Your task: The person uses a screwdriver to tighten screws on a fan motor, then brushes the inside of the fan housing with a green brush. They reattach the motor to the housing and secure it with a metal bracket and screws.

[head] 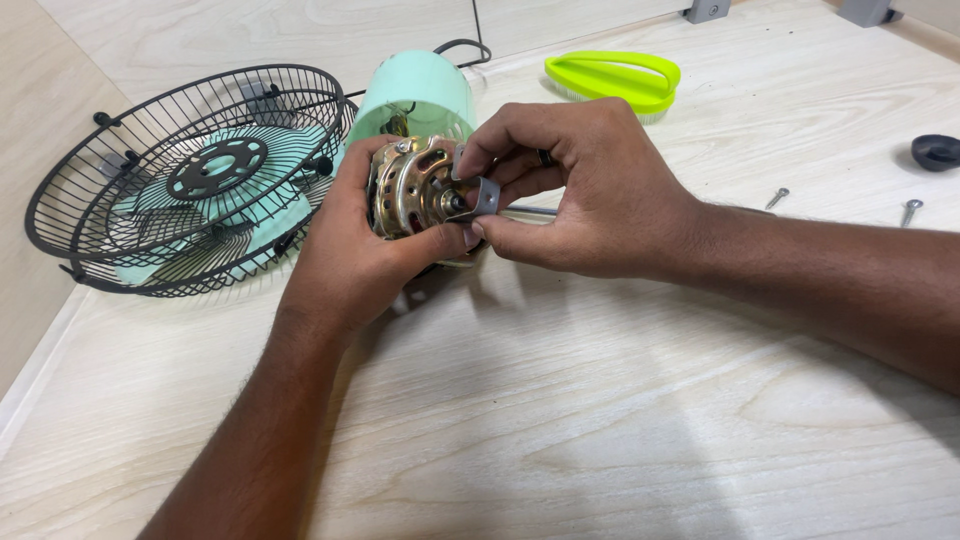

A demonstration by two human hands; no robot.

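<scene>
The left hand [345, 255] clasps the motor [415, 190] just right of the cage [190, 180], above the desk [560, 420]. The right hand [575, 195] pinches a grey bracket [487, 196] against the motor's front.

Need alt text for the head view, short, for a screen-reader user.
Two bare hands hold a metal fan motor over a pale wooden table: the left hand cups it while the right hand pinches a small grey bracket at its shaft. Behind lie a black wire fan guard, a mint-green motor housing, a lime-green brush and two loose screws.
</scene>
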